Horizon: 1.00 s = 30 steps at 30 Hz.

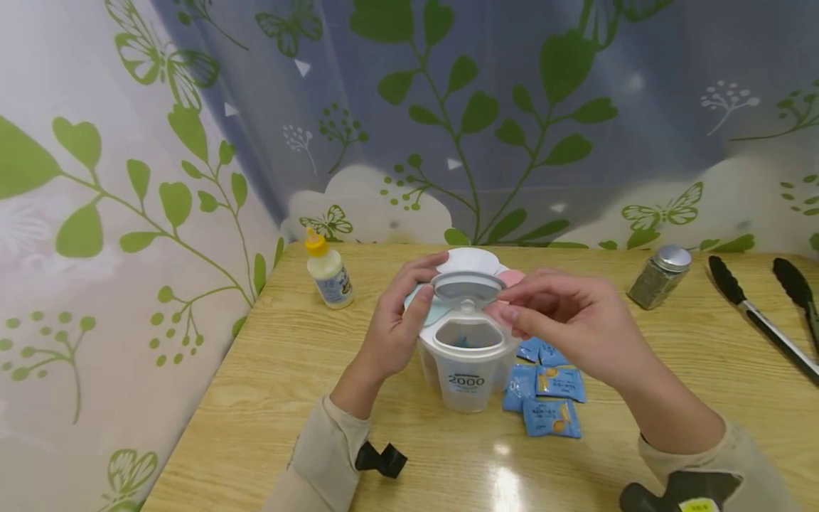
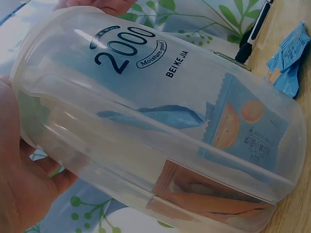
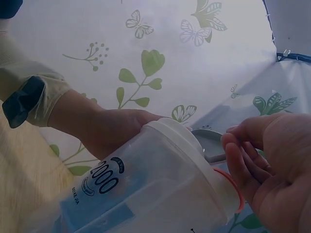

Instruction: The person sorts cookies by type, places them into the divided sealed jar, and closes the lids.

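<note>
A translucent storage canister [image 1: 470, 387] marked 2000 stands on the table, divided inside and topped with several coloured flip lids. Its grey lid [image 1: 469, 286] is raised over the front opening. My left hand [image 1: 399, 320] grips the canister's left side near the rim. At the grey lid's right edge, my right hand [image 1: 572, 320] pinches with thumb and fingers. Inside the canister, blue snack packets [image 2: 245, 126] and a brown packet [image 2: 211, 194] show through the wall. Several more blue packets [image 1: 553, 417] lie on the table just right of it.
A glue-like bottle with a yellow cap [image 1: 329, 274] stands at the back left. To the right are a glass jar with a silver lid [image 1: 661, 277] and black-tipped tongs [image 1: 768, 327]. A printed curtain [image 1: 409, 142] borders the wooden table's [image 1: 256, 419] back and left.
</note>
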Each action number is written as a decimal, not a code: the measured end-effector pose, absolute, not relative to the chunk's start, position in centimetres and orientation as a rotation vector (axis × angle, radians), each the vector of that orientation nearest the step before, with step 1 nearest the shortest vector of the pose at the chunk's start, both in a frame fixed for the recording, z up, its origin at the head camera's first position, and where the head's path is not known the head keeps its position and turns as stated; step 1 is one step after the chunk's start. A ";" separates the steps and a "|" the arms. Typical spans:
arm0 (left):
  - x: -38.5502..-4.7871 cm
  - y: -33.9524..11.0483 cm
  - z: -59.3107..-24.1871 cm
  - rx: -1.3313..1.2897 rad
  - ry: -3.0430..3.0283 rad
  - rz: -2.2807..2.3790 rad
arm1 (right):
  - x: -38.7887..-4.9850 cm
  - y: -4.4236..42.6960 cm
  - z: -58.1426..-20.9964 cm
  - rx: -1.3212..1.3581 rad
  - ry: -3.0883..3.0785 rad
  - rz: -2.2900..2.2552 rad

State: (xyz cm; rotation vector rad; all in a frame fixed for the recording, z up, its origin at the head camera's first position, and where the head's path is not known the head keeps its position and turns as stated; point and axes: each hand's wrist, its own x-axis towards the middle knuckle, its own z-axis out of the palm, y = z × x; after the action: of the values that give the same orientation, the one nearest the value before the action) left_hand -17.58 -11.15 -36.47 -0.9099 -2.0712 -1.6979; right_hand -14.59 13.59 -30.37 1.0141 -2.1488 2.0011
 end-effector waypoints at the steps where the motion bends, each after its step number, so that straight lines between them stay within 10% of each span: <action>1: -17.5 -11.2 -36.5 -0.908 -2.073 -1.697 | -14.6 13.7 -30.4 0.998 -2.158 1.998; 30: -17.5 -11.1 -36.4 -0.902 -2.065 -1.712 | -16.6 20.6 -36.4 0.776 -2.352 2.104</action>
State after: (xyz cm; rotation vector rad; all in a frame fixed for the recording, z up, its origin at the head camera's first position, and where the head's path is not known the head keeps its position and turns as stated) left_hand -17.54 -11.06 -36.42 -0.9018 -2.0648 -1.7115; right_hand -16.57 20.59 -36.45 0.7758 -2.3516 2.1042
